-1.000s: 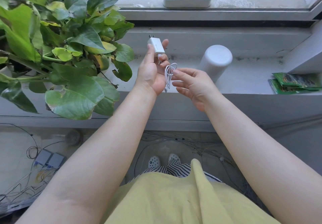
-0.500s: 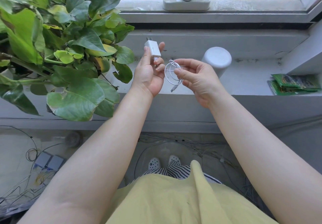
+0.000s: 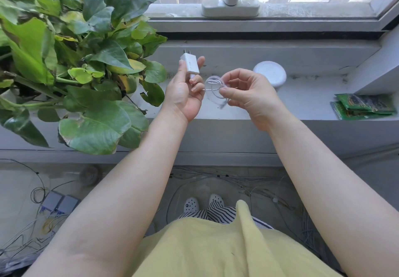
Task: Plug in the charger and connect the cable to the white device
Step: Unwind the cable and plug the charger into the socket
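Uncoiling in hand, nothing yet plugged or connected: charger [image 3: 190, 65] pinched in left hand [image 3: 185, 95], prongs up; coiled cable [image 3: 212, 90] gripped by right hand [image 3: 248, 95], above the windowsill [image 3: 302, 102] front edge. White device [image 3: 269, 74] is stood at the sill's back, unconnected. No socket is seen. Plant [image 3: 86, 61] crowds the left; open room is left rightward before green packets [image 3: 364, 106] at the right end

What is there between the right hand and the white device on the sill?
In the head view, only bare grey sill separates the right hand from the white device. The coiled cable hangs on the hand's other side, toward the left hand.
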`<act>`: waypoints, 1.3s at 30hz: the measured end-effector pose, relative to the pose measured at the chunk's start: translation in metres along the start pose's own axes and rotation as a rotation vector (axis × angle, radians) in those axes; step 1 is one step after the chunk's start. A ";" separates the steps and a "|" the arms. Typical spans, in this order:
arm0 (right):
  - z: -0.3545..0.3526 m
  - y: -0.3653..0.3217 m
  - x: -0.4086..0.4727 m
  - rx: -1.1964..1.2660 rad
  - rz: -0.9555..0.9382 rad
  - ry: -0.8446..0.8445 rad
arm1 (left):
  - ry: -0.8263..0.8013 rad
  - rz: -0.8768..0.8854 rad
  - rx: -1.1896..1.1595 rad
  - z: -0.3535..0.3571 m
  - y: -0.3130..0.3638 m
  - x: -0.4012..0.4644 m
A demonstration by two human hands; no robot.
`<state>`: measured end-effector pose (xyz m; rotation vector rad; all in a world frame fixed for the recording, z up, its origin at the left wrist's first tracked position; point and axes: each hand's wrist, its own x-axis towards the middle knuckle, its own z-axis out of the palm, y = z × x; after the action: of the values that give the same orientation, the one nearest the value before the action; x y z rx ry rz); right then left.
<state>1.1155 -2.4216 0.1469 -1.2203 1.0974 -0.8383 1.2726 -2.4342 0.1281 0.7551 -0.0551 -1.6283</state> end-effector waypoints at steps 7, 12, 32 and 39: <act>0.005 -0.003 0.005 -0.167 -0.022 0.081 | -0.032 0.006 0.299 -0.001 0.002 -0.001; 0.006 -0.005 0.007 -0.200 -0.016 0.086 | -0.265 0.016 0.572 0.001 0.005 -0.005; 0.003 -0.007 0.008 0.012 0.039 0.175 | -0.188 0.025 0.460 -0.001 0.006 -0.007; 0.006 -0.009 0.006 -0.265 0.043 0.308 | -0.177 0.057 0.391 -0.001 0.005 -0.006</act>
<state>1.1236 -2.4268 0.1546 -1.3076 1.5170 -0.8871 1.2774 -2.4292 0.1322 0.8927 -0.5296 -1.6457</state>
